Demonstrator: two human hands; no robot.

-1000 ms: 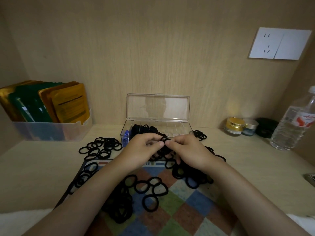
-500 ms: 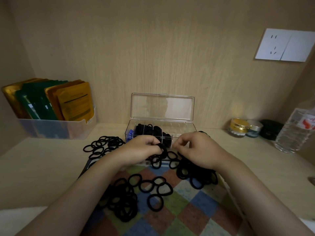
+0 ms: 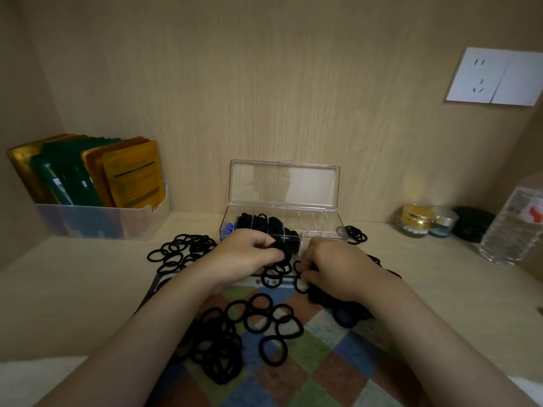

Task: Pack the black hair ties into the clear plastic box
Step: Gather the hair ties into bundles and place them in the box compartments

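Observation:
A clear plastic box (image 3: pixel 320 230) stands open at the back of the desk, lid upright, with black hair ties filling its left compartments. My left hand (image 3: pixel 244 255) grips a bunch of black hair ties (image 3: pixel 280 248) just in front of the box's front wall. My right hand (image 3: pixel 332 267) lies lower on a pile of ties, its fingertips pinching a single hair tie (image 3: pixel 301 284). Several loose hair ties (image 3: pixel 258 318) lie on the checkered mat (image 3: pixel 320 362), and another heap of ties (image 3: pixel 182 252) sits to the left.
A translucent bin (image 3: pixel 100 227) of gold and green packets stands at the back left. Small jars (image 3: pixel 417 220), a black case (image 3: pixel 471 223) and a water bottle (image 3: pixel 514 230) stand at the right. A few ties (image 3: pixel 355 235) lie by the box's right end. A wall socket (image 3: pixel 496 76) is above.
My hands have parted: the left keeps the bunch of ties near the box, and the right has dropped to the pile and picked at another tie.

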